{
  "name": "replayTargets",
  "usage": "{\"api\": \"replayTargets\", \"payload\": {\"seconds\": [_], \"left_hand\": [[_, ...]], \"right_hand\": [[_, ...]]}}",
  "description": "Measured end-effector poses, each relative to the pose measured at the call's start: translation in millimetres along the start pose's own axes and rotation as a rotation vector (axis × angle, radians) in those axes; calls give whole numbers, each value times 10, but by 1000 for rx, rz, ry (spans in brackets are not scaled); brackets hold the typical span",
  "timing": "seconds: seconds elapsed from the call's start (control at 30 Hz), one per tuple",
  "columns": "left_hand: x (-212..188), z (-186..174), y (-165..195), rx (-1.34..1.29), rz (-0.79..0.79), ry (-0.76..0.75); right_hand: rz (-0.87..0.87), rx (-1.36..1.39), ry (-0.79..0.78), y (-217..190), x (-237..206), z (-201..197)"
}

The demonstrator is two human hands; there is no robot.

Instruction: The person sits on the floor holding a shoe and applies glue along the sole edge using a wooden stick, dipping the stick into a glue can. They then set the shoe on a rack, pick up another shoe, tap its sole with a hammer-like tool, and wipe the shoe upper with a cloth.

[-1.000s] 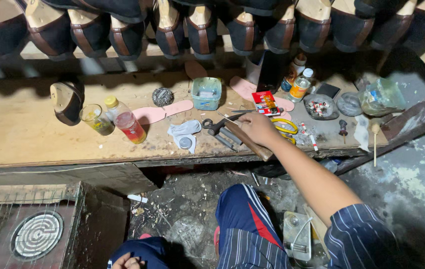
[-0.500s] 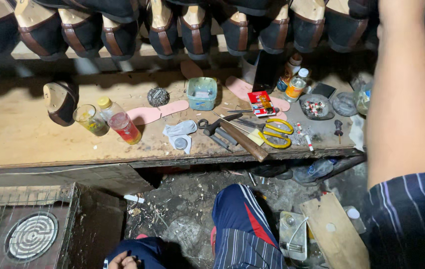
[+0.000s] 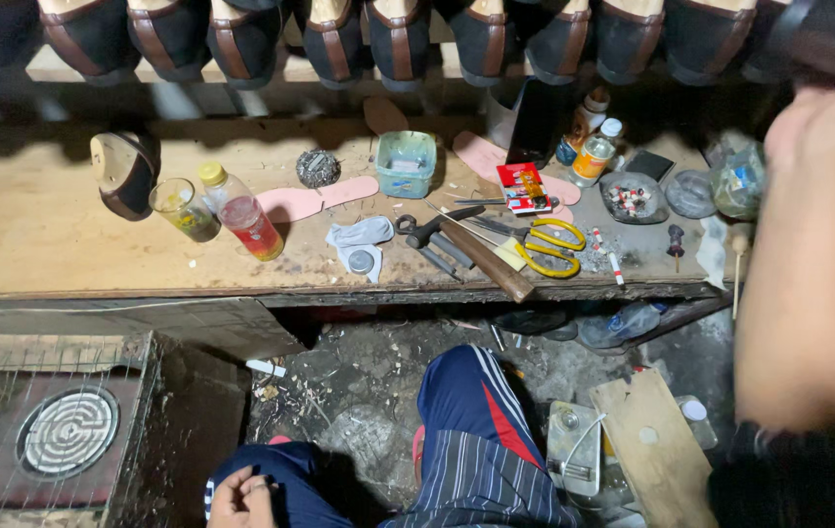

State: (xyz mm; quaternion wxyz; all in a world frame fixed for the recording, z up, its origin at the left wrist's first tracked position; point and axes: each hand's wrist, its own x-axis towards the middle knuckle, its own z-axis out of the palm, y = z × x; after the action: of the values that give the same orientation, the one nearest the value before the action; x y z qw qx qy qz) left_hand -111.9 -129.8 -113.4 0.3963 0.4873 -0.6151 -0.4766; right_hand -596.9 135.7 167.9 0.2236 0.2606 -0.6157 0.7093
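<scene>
The right hand (image 3: 828, 117) is raised at the right edge of the view, close to the camera and blurred, up by the row of dark shoes (image 3: 398, 39) hanging along the back of the surface (image 3: 36, 235); whether its fingers are spread or closed on anything I cannot tell; its forearm runs down the right side of the view. The left hand (image 3: 241, 494) rests low on the person's knee, fingers curled loosely together, holding nothing that shows.

On the surface, near its front edge, lie yellow-handled scissors (image 3: 545, 246), and just to their left a wooden-handled tool (image 3: 486, 259) and dark pliers (image 3: 422, 230); a small red box (image 3: 522, 188) sits behind the scissors; a teal tub (image 3: 406, 163) stands mid-surface toward the back; pink insoles (image 3: 315, 198) lie to its left; a bottle of red liquid (image 3: 241, 213) and a glass (image 3: 183, 208) stand further left, beside a shoe sole (image 3: 122, 171) near the left end.
</scene>
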Motion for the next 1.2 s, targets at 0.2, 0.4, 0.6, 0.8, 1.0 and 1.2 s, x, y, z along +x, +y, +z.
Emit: {"api": "replayTargets", "payload": {"seconds": [0.2,0.4,0.6,0.8,1.0,1.2], "left_hand": [[-166,-61,301,148,191,-230],[-373,-62,1506,476,864,-560],[-299,-144,1617,257,356,-1043],[-559,-81,1409,-236,-14,-615],[-759,-133,1358,-598,-137,-576],[-763,-219,1379,-697,-102,-570]], "right_hand": [[466,450,-191,-704,-1761,-66],[1215,792,-809,-527,-2549,445],[1489,786,-1173,-301,-2770,748],[598,441,-1306,-515,-2959,1051],[835,553,-1228,-569,-3320,1284],[1123,715,-1383,-352,-3179,1107]]}}
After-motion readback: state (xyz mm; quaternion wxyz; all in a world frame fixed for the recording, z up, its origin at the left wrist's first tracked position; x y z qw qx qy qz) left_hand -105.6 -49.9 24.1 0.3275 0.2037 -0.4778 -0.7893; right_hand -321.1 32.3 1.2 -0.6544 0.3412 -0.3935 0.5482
